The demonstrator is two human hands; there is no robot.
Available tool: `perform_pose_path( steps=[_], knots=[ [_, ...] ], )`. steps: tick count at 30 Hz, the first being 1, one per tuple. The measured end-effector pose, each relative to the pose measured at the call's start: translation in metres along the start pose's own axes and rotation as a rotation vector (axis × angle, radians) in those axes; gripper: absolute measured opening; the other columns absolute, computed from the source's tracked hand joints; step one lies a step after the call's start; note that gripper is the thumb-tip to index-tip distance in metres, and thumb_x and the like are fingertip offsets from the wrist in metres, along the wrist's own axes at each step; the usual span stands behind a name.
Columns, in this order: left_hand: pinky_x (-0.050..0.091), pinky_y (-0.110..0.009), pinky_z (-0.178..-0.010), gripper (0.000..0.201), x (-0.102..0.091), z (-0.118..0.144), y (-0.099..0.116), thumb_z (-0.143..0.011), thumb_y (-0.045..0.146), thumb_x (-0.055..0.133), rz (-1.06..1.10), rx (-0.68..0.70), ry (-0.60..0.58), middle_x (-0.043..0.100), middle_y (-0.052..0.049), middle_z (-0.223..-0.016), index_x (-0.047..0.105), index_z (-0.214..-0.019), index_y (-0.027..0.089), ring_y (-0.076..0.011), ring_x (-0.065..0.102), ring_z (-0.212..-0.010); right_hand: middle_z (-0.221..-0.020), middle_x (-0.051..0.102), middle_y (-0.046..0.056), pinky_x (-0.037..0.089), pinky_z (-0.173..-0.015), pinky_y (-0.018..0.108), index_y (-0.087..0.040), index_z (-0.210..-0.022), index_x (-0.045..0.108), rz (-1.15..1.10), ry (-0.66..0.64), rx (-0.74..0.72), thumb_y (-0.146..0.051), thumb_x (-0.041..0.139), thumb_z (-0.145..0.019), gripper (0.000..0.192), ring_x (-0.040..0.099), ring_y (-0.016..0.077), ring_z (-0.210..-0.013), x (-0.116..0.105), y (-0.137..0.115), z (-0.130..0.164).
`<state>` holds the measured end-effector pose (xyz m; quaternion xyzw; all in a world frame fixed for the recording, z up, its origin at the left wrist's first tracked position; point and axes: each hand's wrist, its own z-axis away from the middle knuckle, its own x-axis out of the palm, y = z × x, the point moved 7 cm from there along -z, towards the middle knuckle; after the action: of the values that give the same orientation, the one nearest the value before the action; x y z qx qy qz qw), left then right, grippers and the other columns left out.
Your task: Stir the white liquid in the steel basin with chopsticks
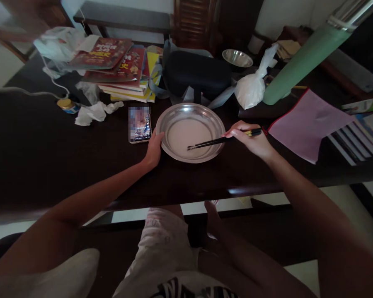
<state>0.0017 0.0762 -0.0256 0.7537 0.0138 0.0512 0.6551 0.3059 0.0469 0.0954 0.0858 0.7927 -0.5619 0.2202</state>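
Item 1: steel dish (174, 116). Round, shallow and wide-rimmed, it stood on the dark table (49, 157) directly in front of you, holding a thin pale liquid (186, 134) across its flat bottom.

Item 2: your left hand (153, 149). It lay against the dish's left rim, thumb and fingers cupped to the outer edge; it touched the metal rather than closing around it, so it counted as open.

Item 3: your right hand (251, 140). It was closed on a pair of dark chopsticks (217, 141), pinched near their upper, gold-banded ends. The hand sat just outside the dish's right rim; the sticks ran leftward from it, crossing the rim, with the tips down in the liquid close to the dish's centre.

Item 4: surroundings. A smartphone (139, 124) with a lit screen lay flat just left of the dish, beside your left hand. Crumpled tissue (91, 114) and a small yellow-lidded jar (66, 104) lay further left. Behind these stood a stack of books (121, 68); behind the dish, a black case (195, 74), a knotted white plastic bag (251, 89) and a small steel bowl (237, 58). A pink cloth (304, 124) lay to the right, near your right hand, and a green tube (301, 62) slanted above it.
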Motion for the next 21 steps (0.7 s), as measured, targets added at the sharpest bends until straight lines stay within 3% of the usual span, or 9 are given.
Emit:
perform_pose_path(
  steps=[4, 10, 14, 17, 21],
  knots=[
    [0.046, -0.048, -0.112, 0.037, -0.001, -0.001, -0.001, -0.081, 0.045, 0.058, 0.031, -0.037, -0.077, 0.070, -0.008, -0.119, 0.065, -0.106, 0.019, -0.0311, 0.060, -0.123, -0.082, 0.078, 0.002, 0.053, -0.085, 0.040, -0.028, -0.077, 0.078, 0.006, 0.069, -0.007, -0.060, 0.069, -0.084, 0.034, 0.070, 0.0203, -0.086, 0.008, 0.007, -0.008],
    [0.045, -0.048, -0.112, 0.046, -0.003, 0.002, -0.001, -0.076, 0.041, 0.062, 0.081, -0.105, -0.120, 0.073, -0.005, -0.110, 0.064, -0.118, 0.021, -0.0313, 0.063, -0.120, -0.068, 0.070, 0.001, 0.054, -0.084, 0.040, -0.025, -0.066, 0.075, -0.043, 0.334, -0.002, -0.060, 0.063, -0.089, 0.043, 0.070, 0.0188, -0.075, -0.014, 0.012, 0.001],
    [0.042, -0.049, -0.116, 0.052, -0.004, 0.003, -0.005, -0.078, 0.041, 0.062, 0.097, -0.141, -0.144, 0.071, -0.006, -0.124, 0.063, -0.126, 0.021, -0.0308, 0.060, -0.125, -0.069, 0.071, 0.001, 0.055, -0.076, 0.038, -0.027, -0.068, 0.076, -0.127, 0.322, 0.011, -0.054, 0.066, -0.089, 0.036, 0.069, 0.0182, -0.073, -0.002, 0.019, 0.010],
    [0.040, -0.048, -0.118, 0.052, -0.007, 0.003, -0.008, -0.081, 0.043, 0.063, 0.053, -0.112, -0.166, 0.068, -0.006, -0.131, 0.063, -0.129, 0.023, -0.0306, 0.057, -0.130, -0.083, 0.078, 0.002, 0.055, -0.084, 0.040, -0.028, -0.076, 0.078, -0.091, 0.250, -0.004, -0.052, 0.065, -0.090, 0.031, 0.071, 0.0207, -0.088, 0.014, 0.022, 0.010],
    [0.043, -0.047, -0.116, 0.050, -0.012, 0.003, -0.011, -0.084, 0.045, 0.063, -0.009, -0.088, -0.165, 0.069, -0.006, -0.129, 0.064, -0.130, 0.024, -0.0304, 0.058, -0.129, -0.072, 0.075, 0.001, 0.055, -0.075, 0.038, -0.026, -0.066, 0.071, -0.182, 0.378, 0.028, -0.053, 0.066, -0.089, 0.036, 0.072, 0.0198, -0.074, 0.009, 0.028, 0.015]
  ],
)
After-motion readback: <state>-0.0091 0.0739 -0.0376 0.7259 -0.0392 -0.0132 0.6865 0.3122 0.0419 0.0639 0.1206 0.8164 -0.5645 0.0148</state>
